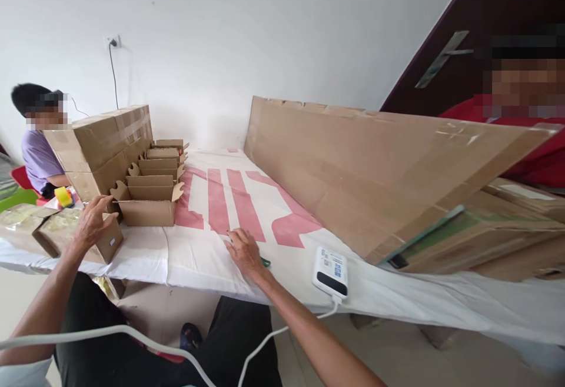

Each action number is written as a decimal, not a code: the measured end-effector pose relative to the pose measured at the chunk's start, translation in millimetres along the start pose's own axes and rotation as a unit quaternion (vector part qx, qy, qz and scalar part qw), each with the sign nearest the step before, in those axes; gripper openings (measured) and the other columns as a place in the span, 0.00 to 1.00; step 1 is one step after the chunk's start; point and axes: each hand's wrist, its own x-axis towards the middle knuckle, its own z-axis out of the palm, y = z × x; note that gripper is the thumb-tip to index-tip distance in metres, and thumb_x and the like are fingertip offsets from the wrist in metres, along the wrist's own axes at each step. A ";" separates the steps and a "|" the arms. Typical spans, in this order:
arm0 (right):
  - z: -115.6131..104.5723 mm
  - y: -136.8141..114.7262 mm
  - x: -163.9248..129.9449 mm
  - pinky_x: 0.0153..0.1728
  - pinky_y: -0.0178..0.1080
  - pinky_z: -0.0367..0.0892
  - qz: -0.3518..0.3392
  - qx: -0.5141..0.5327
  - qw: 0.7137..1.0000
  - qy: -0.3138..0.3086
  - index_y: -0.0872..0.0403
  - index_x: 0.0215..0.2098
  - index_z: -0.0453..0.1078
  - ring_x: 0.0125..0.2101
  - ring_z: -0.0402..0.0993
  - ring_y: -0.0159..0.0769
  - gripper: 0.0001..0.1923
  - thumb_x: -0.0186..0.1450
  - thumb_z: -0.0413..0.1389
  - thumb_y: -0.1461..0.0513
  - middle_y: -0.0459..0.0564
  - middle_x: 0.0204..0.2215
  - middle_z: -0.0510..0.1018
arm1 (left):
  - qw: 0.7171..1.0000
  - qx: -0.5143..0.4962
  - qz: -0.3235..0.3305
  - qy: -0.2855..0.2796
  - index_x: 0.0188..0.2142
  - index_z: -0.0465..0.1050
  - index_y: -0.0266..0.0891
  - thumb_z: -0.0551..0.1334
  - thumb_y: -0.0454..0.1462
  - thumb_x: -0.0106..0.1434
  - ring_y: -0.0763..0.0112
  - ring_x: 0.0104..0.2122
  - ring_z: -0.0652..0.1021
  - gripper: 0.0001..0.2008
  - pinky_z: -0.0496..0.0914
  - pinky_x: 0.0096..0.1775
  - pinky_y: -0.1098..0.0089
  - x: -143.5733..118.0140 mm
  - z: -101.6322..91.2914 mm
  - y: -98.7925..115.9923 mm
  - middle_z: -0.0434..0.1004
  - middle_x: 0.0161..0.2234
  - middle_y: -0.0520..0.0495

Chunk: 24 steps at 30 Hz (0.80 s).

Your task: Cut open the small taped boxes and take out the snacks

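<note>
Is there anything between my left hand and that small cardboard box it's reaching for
Nothing visible does. The left hand already rests on top of the small cardboard box at the table's near edge, with the open boxes just beyond it.

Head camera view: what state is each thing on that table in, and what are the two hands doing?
Left hand: open, resting on a small closed box.
Right hand: flat on the table cloth, over a green pen-like thing.
Row of small boxes: folded, lids open.
Power bank: lying flat, cable plugged in.
Big cardboard sheet: flattened, leaning.
</note>
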 end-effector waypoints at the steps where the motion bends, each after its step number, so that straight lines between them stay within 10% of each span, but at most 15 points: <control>1: -4.5 7.9 -4.1 0.50 0.47 0.66 0.013 -0.015 1.000 0.001 0.51 0.53 0.76 0.49 0.72 0.50 0.11 0.75 0.56 0.61 0.57 0.48 0.80 | 1.000 0.004 -0.019 0.009 0.64 0.72 0.43 0.58 0.48 0.69 0.45 0.62 0.76 0.27 0.69 0.66 0.50 -6.5 -3.8 -6.8 0.76 0.63 0.37; 10: 1.3 46.1 -37.6 0.46 0.44 0.64 0.082 -0.097 0.991 -0.042 0.51 0.53 0.73 0.50 0.73 0.49 0.12 0.74 0.58 0.56 0.56 0.47 0.79 | 0.973 0.087 -0.210 -0.048 0.58 0.79 0.37 0.62 0.51 0.70 0.34 0.64 0.75 0.26 0.69 0.63 0.36 -43.3 -20.6 -36.5 0.74 0.66 0.27; 24: 8.8 49.2 -44.1 0.46 0.44 0.63 0.061 -0.085 0.994 0.006 0.51 0.42 0.72 0.45 0.73 0.47 0.10 0.78 0.52 0.57 0.53 0.40 0.79 | 0.951 0.155 -0.259 -0.070 0.50 0.83 0.37 0.62 0.55 0.69 0.29 0.59 0.76 0.25 0.70 0.57 0.34 -45.9 -25.4 -28.5 0.79 0.55 0.25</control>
